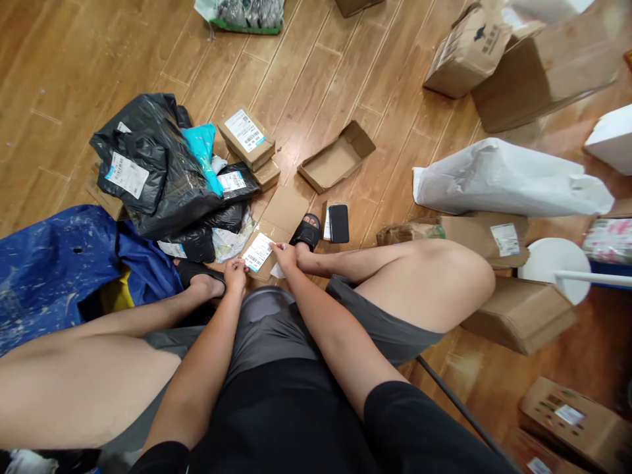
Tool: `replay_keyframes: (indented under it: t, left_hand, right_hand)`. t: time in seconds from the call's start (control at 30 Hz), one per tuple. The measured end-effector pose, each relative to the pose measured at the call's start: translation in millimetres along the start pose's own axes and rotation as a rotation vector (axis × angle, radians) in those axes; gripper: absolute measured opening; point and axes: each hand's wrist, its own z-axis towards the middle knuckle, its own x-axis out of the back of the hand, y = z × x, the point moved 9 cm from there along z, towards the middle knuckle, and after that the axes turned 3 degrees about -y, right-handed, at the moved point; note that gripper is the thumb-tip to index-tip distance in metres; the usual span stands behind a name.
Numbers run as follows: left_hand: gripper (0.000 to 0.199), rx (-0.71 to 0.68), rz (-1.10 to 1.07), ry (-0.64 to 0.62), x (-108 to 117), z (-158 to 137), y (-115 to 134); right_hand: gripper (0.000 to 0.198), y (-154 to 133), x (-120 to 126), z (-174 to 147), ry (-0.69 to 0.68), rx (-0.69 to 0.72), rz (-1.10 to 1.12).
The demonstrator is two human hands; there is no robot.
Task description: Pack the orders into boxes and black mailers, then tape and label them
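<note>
A white shipping label [257,252] with print and a blue strip lies over a flattened brown cardboard box [285,209] between my feet. My left hand [236,272] is closed in a pinch at the label's lower left edge. At the label's upper right corner, my right hand [285,255] pinches with thumb and forefinger. Below that hand a small white paper scrap [277,270] shows, partly covered. Whether the label is stuck to the cardboard or lifted off it, I cannot tell. A black phone [339,224] rests on a small labelled box near my right foot.
Black plastic parcels [153,155] are heaped ahead on the left, beside stacked labelled boxes [247,139] and an open cardboard tray [338,158]. A blue tarpaulin bag [54,270] lies left. On the right are a white wrapped package [508,176] and several cardboard boxes [518,313].
</note>
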Motion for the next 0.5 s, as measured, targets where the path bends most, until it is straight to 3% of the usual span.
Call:
replay_keyframes:
  t: [0.5]
  left_hand:
    - [0.034,0.017,0.007,0.032,-2,0,5]
  right_hand:
    - [0.031,-15,8,-10,0.04,-0.095,-0.156]
